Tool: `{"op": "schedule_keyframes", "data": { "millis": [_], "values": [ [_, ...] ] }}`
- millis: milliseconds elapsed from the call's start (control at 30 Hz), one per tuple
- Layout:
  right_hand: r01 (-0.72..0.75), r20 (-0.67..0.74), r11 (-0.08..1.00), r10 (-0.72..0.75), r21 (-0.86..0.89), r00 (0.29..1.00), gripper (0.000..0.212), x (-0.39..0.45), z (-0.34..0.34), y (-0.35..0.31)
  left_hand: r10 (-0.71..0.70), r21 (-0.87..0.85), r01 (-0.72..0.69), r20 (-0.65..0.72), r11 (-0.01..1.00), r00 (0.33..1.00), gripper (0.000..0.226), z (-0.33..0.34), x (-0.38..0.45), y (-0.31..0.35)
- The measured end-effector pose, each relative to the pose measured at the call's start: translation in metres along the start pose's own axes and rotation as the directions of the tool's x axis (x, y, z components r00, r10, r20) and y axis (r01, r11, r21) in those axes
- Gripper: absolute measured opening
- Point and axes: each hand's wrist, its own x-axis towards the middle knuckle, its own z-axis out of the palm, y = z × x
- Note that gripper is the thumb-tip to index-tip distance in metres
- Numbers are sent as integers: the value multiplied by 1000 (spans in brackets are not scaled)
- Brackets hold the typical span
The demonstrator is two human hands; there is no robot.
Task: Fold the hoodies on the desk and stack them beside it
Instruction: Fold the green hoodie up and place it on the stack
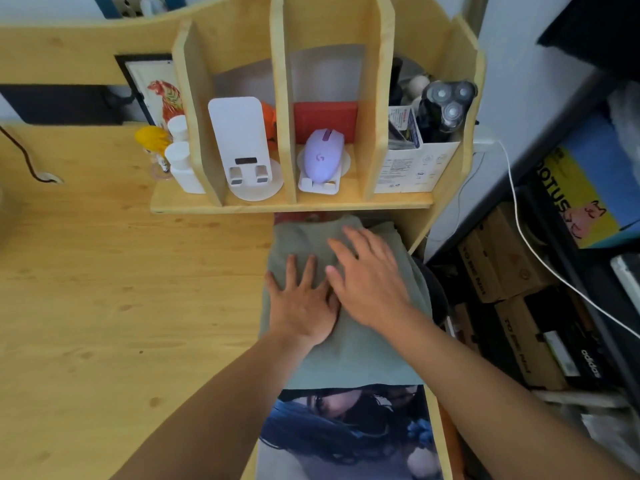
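A folded grey-green hoodie (360, 355) lies at the right end of the wooden desk (121, 289), just below the shelf unit. A strip of red fabric (294, 217) shows at its far edge, under the shelf. My left hand (301, 303) presses flat on the hoodie's left half with straight, spread fingers. My right hand (367, 275) lies flat beside it on the hoodie's middle, fingers pointing up and left, touching the left hand.
A printed mat (346, 434) with a dark-haired figure lies under the hoodie's near edge. The wooden shelf unit (294, 202) holds a lilac mouse (323, 157), white stand, bottles and shaver. Cardboard boxes (512, 289) and a white cable (540, 251) fill the floor to the right.
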Motion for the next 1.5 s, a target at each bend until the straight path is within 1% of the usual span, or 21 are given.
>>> {"op": "schedule_keyframes", "data": {
  "millis": [100,233,267,333,367,400,467,533,633,700,767,833,867,933,1033,1133,1267,1333,1400,1433,1500],
  "values": [
    [-248,437,967,248,-58,865,66,15,25,31,23,-30,-23,3,999,1000,63,3,4,-7],
    [-269,492,962,253,-41,833,68,25,31,42,-81,-370,101,68,924,994,65,4,-10,-43],
    [-267,457,964,238,0,857,68,22,22,40,-134,-557,176,116,812,984,69,8,-13,-54],
    [-301,322,953,271,46,907,70,0,3,46,-260,-898,320,245,302,934,82,16,-23,-71],
    [-366,300,928,331,68,895,73,-17,-5,53,-266,-921,382,348,83,899,79,17,-32,-75],
    [-463,343,876,396,137,851,77,-37,-11,61,-218,-899,437,432,-31,875,69,18,-38,-78],
    [-700,539,601,469,386,700,82,-77,-16,66,-151,-870,488,493,-75,857,55,17,-44,-78],
    [-776,614,351,475,525,630,69,-98,-10,63,-176,-881,468,471,-60,864,66,13,-36,-73],
    [-771,504,357,599,527,622,60,-98,-3,63,-311,-929,371,356,-11,881,67,2,-24,-60],
    [-795,473,451,640,407,605,63,-97,-3,57,-401,-865,405,272,296,875,73,1,-25,-54],
    [-777,413,610,674,158,613,68,-91,-5,48,-449,-581,354,-24,733,893,78,10,-36,-52],
    [-641,223,766,635,-54,740,72,-78,-12,28,-163,-276,54,-390,960,906,67,11,-42,-39],
    [-546,138,832,555,-101,820,74,-71,-11,20,9,-151,-80,-421,985,907,63,10,-42,-30],
    [-413,172,907,422,-87,890,67,-63,3,14,139,-76,-160,-226,984,964,60,11,-36,-17],
    [-512,362,859,487,-30,795,61,-64,31,29,79,-29,-80,-20,996,997,64,20,-21,-9],
    [-545,388,838,498,12,775,63,-59,34,39,104,-30,-102,84,994,991,68,12,-5,-8],
    [-574,418,797,464,187,781,69,-59,14,36,101,-243,-125,-108,962,989,65,14,-24,-38],
    [-637,411,676,496,371,765,73,-70,-4,42,-140,-618,4,-172,786,975,63,23,-51,-54],
    [-751,504,439,559,494,659,71,-91,-14,53,-312,-946,192,106,261,944,60,29,-73,-58],
    [-794,583,323,548,514,600,74,-103,-16,58,-313,-953,296,262,66,913,63,31,-78,-58],
    [-850,708,128,497,511,501,80,-122,-14,59,-254,-897,439,438,-53,863,71,28,-78,-58]
  ]
}}
